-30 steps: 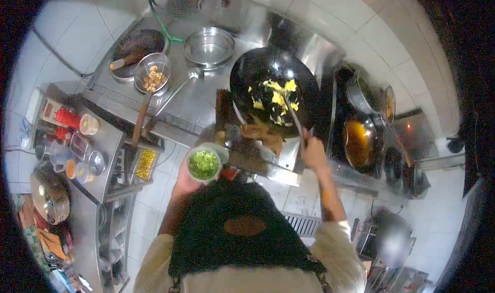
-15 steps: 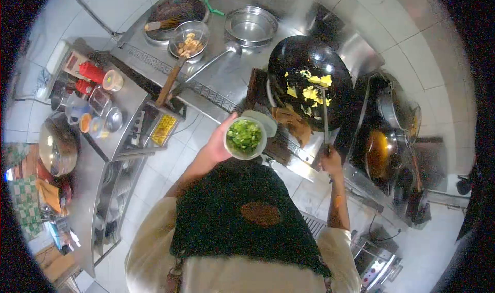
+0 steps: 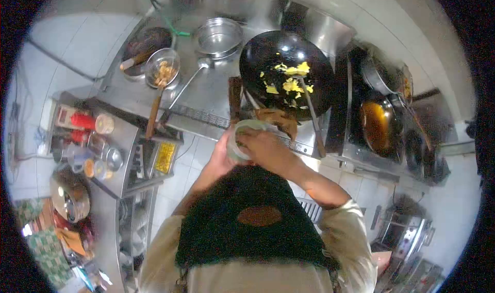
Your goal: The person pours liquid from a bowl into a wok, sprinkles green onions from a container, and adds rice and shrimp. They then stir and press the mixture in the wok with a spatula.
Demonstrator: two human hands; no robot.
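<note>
Both arms are bent and brought together in front of the chest. The left hand [image 3: 223, 156] is raised with its palm turned inward and its fingers curled — a cupping grip is shown. The right hand [image 3: 263, 146] is laid across from the other side, back upward, its fingers [image 3: 246, 137] bent down just beside the left hand. The right forearm is angled back toward a light sleeve — the left forearm likewise.
</note>
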